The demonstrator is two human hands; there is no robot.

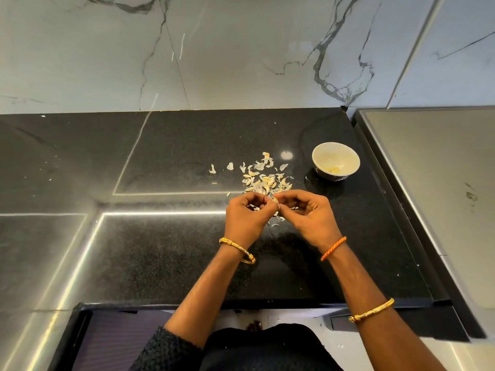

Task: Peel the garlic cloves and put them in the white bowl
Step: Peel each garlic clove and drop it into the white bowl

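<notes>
Two hands meet over the black counter (160, 250): I see my left hand (247, 218) and right hand (308, 214) both pinching one garlic clove (276, 201), just below the pile of skins (263, 180). White bowl (335, 160) sits right of that pile, peeled cloves (333, 170) inside.

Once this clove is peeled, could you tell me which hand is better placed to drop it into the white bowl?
The right hand, probably. Both hands pinch the garlic clove between them, but the white bowl stands on the counter to the right and beyond, on the right hand's side. The left hand would have to cross over.
</notes>
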